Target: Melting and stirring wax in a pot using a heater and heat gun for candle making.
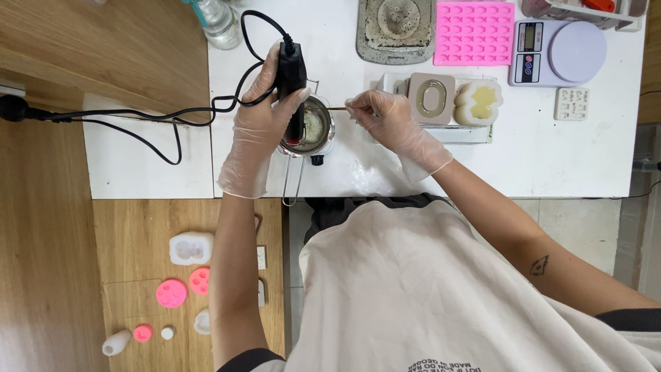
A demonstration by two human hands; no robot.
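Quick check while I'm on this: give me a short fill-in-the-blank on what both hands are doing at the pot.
1. The left hand grips a ____ corded tool pointed into the metal pot.
2. The right hand holds a thin stick over the ____.
3. Both hands wear clear ____.

Missing words: black; pot; gloves

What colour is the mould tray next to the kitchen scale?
Bright pink; the mould tray shows clearly in the head view, left of the scale.

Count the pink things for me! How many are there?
4. A big pink mold tray lies at the table's far edge. Two round pink molds and one small pink piece lie on the wooden shelf lower left. More may be hidden.
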